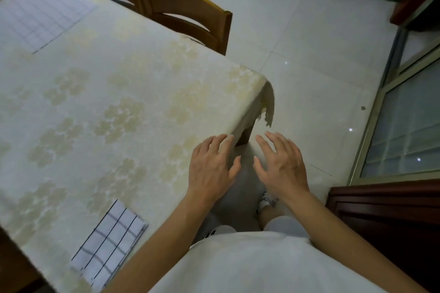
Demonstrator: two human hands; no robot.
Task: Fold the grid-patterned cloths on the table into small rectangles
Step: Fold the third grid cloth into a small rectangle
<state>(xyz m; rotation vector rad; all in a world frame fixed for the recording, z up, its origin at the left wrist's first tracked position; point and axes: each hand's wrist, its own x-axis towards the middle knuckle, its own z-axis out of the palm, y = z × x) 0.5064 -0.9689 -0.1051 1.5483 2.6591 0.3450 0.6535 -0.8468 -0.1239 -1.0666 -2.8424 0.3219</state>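
A folded grid-patterned cloth point(110, 244) lies as a small rectangle at the table's near edge, left of my arm. A second grid-patterned cloth point(40, 13) lies spread flat at the far left of the table. My left hand point(213, 165) hovers over the table's near right edge, fingers spread, holding nothing. My right hand point(282, 163) is beside it, past the table edge and over the floor, also spread and empty. Both hands are well apart from either cloth.
The table point(133, 93) wears a cream floral tablecloth whose corner hangs down at the right. Two wooden chairs point(188, 13) stand at the far side. A dark wooden cabinet point(390, 219) is at my right, a glass sliding door point(404, 126) beyond it.
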